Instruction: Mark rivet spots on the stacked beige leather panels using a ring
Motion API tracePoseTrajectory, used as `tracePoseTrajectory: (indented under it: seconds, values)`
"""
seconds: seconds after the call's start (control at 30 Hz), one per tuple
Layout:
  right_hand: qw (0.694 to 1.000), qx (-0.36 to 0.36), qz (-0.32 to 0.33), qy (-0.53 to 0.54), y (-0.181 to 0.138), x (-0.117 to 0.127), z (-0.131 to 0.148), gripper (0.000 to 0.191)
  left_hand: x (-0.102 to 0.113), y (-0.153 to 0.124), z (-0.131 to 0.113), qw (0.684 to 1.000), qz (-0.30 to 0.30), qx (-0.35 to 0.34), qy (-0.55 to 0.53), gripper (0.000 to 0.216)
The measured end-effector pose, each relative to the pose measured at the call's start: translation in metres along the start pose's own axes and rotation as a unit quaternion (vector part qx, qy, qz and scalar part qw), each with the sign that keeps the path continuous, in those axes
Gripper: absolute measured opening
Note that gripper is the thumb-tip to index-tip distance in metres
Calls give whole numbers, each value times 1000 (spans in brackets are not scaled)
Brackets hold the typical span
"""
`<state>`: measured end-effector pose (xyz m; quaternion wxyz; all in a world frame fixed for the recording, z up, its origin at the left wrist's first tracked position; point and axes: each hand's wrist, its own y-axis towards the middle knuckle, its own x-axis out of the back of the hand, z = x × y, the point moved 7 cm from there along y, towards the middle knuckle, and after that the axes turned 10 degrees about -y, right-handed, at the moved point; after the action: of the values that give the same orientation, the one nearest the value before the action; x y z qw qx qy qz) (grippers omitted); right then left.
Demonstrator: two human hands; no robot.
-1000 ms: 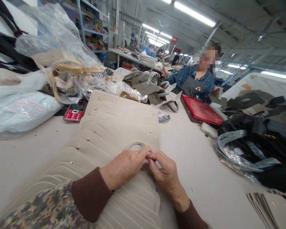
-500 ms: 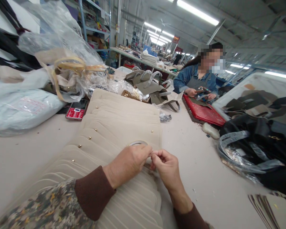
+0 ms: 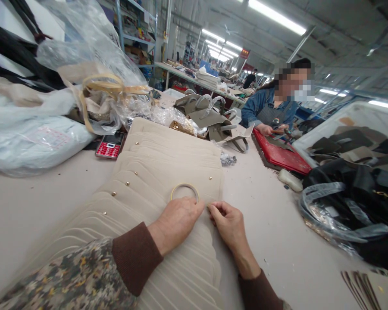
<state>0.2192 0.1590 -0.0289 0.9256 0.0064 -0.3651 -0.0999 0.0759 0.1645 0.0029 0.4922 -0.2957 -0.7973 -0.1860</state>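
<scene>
A fanned stack of beige panels (image 3: 171,157) lies before me, with several small gold studs (image 3: 127,184) on it. My left hand (image 3: 177,221) is over the stack's right part, fingers closed around the near side of a thin, yellow-edged roll of tape (image 3: 184,185); the roll's lower part is hidden by the hand. Just right of it, at the stack's right edge, my right hand (image 3: 228,221) is closed in a pinch. A tiny yellowish bit shows at its fingertips, too small to name. A small gap separates the two hands.
A red-keyed phone (image 3: 108,146) and plastic-wrapped bundles (image 3: 35,142) sit left. Grey-brown bag pieces (image 3: 210,118) lie behind the stack. Across the table, a person (image 3: 274,107) works over a red pad (image 3: 278,155). Black bags (image 3: 362,189) and cut pieces (image 3: 375,284) occupy the right.
My hands have drawn slightly apart from touching fingertips. More of the tape roll shows above my left hand. The view has shifted a little, and the other person's hands have moved.
</scene>
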Motion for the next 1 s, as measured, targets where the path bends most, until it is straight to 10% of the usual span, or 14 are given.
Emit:
tracePoseTrajectory:
  seconds: [0.6,1.0]
  values:
    - [973,131,-94,-163,-15,2,13,21,0,-3,1,999,42,12,-14,19]
    - [962,88,-82,-246,-3,-3,19,18,-1,-2,6,999,5,-48,-13,17]
